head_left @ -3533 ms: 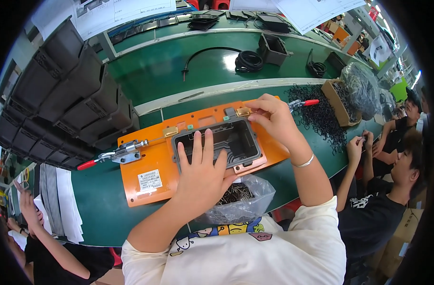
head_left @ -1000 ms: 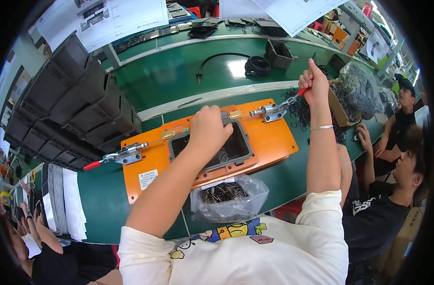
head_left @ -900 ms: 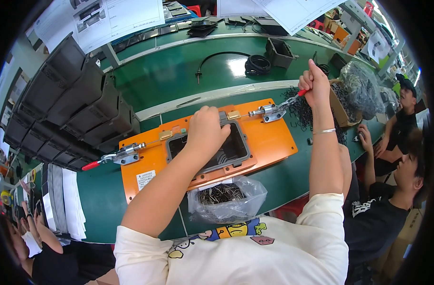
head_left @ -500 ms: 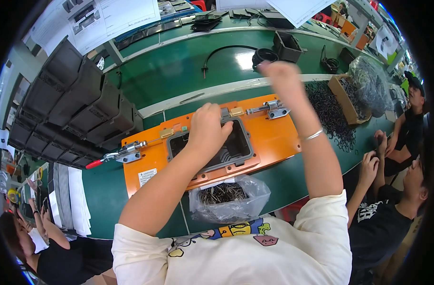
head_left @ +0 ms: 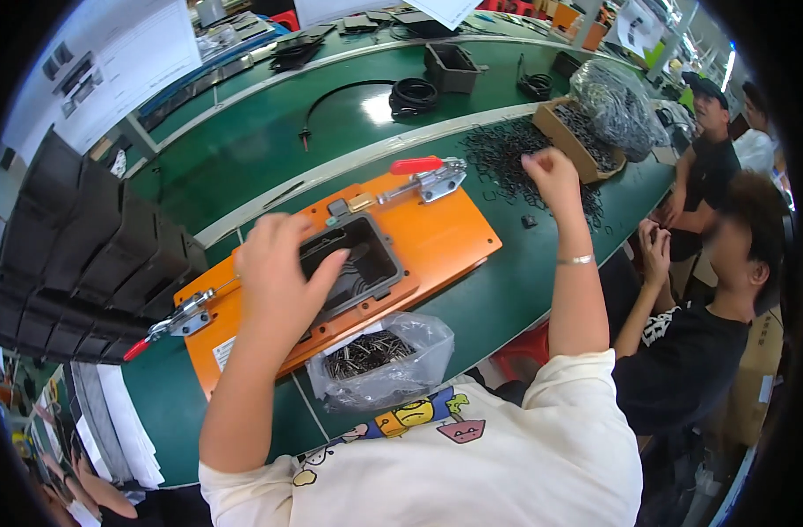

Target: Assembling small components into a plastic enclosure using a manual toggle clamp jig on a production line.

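Note:
An orange fixture board (head_left: 459, 230) lies on the green bench before me, with a dark rectangular housing (head_left: 394, 279) seated in its middle. My left hand (head_left: 283, 272) rests over the housing's left part, thumb stretched across its opening and fingers apart. At the board's right, a toggle clamp (head_left: 441, 182) has its red handle (head_left: 416, 165) pointing left. Another red-handled clamp (head_left: 191, 314) sits at the left end. My right hand (head_left: 557, 180) is over the edge of a pile of small black clips (head_left: 498, 158), fingers pinched together; whatever they hold is too small to make out.
A plastic bag of metal screws (head_left: 375, 356) stands in front of the fixture. Black bins (head_left: 103, 228) are stacked at left. Farther back are a coiled black cable (head_left: 413, 95) and a dark box (head_left: 452, 68). A carton (head_left: 564, 140) borders the clips; co-workers sit at right.
My right hand has left the clamp area and moved right to the clips. The right clamp's red handle now shows. My left hand has shifted left over the housing; the view has turned right.

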A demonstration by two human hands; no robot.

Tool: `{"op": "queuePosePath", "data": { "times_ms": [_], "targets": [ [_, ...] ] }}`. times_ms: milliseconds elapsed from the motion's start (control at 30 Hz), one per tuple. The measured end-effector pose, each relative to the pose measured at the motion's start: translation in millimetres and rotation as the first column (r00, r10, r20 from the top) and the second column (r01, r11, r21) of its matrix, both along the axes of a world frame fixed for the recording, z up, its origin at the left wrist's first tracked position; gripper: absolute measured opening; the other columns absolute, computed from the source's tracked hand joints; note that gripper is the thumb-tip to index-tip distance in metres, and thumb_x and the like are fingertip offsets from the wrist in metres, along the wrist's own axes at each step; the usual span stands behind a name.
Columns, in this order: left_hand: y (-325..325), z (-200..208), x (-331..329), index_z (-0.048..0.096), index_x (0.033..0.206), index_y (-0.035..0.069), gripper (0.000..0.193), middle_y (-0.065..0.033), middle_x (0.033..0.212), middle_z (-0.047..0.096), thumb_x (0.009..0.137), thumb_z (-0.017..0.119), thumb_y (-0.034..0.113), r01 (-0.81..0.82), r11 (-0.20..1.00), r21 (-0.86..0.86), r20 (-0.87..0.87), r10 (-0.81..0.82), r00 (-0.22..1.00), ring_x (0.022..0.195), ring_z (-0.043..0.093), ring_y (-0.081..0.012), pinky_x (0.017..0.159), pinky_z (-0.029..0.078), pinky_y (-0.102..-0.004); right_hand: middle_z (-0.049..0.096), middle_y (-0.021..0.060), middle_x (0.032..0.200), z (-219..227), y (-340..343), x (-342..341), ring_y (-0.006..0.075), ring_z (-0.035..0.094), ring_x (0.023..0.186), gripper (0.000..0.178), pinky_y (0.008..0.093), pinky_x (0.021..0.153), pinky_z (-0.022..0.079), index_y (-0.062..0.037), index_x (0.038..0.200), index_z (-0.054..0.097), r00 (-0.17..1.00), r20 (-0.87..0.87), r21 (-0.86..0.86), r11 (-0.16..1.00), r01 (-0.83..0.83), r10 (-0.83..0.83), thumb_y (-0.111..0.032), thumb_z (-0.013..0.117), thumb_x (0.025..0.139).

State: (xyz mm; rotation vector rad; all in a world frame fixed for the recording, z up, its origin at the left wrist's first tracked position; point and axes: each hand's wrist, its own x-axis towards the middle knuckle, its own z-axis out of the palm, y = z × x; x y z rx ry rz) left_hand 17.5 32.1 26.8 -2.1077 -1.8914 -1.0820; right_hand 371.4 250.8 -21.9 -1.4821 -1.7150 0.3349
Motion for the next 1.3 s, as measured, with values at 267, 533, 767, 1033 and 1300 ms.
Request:
{"op": "queuePosePath", "data": {
  "times_ms": [267, 533, 767, 1033, 1300],
  "targets": [
    [-77, -4, -29, 0.059, 0.096, 0.001, 0.029, -0.0151, 0.104, 0.058, 0.072, 0.074, 0.006, -0.104, 0.994, -0.024, 0.205, 0.107, 0.973, 0.098, 0.057, -0.0302, 0.084, 0.045, -0.0354, 0.065, 0.0193, 0.090, -57, -54, 19, 0.0307, 0.063, 0.080, 0.027, 0.0368, 0.074, 0.051, 0.0015, 0.093, 0.063, 0.952, 0.300, -0.188, 0.976, 0.114, -0.053, -0.021, 0.073, 0.081],
    [-100, 6, -5, 0.062, 0.096, -0.001, 0.019, -0.0113, 0.089, 0.060, 0.079, 0.070, 0.000, 0.171, 0.983, -0.061, 0.541, -0.111, 0.834, 0.077, 0.060, -0.0204, 0.066, 0.048, -0.0270, 0.067, 0.0056, 0.086, 47, -151, -105, 0.0096, 0.062, 0.065, 0.019, 0.0217, 0.060, 0.051, 0.0011, 0.103, 0.066, 0.462, -0.755, -0.232, 0.470, -0.851, 0.464, -0.012, 0.056, 0.093],
    [-92, -6, 13, 0.054, 0.080, 0.002, 0.022, -0.0064, 0.074, 0.055, 0.073, 0.076, -0.002, 0.293, 0.956, 0.022, 0.688, -0.227, 0.689, 0.061, 0.056, -0.0142, 0.053, 0.045, -0.0258, 0.061, 0.0098, 0.080, 66, -201, -186, 0.0158, 0.061, 0.072, 0.012, 0.0244, 0.060, 0.048, 0.0014, 0.098, 0.066, 0.290, -0.313, -0.061, 0.285, -0.956, 0.905, -0.004, 0.058, 0.090],
    [-110, -26, -8, 0.055, 0.086, 0.000, 0.020, -0.0095, 0.085, 0.061, 0.076, 0.071, -0.007, 0.156, 0.982, 0.110, 0.584, -0.191, 0.789, 0.071, 0.061, -0.0138, 0.063, 0.050, -0.0230, 0.065, 0.0098, 0.085, 65, -199, -215, 0.0201, 0.063, 0.071, 0.020, 0.0278, 0.062, 0.050, 0.0001, 0.094, 0.070, 0.238, -0.157, -0.010, 0.240, -0.971, 0.958, -0.001, 0.073, 0.074],
    [-118, -38, -23, 0.051, 0.100, 0.001, 0.026, -0.0093, 0.089, 0.062, 0.081, 0.066, -0.009, 0.220, 0.959, 0.179, 0.975, -0.143, -0.169, 0.078, 0.066, -0.0166, 0.073, 0.055, -0.0280, 0.063, 0.0114, 0.085, 50, -211, -237, 0.0236, 0.064, 0.071, 0.027, 0.0298, 0.059, 0.053, 0.0001, 0.101, 0.068, 0.328, 0.074, 0.202, 0.308, -0.930, 0.942, -0.002, 0.072, 0.075]
  ]
}}
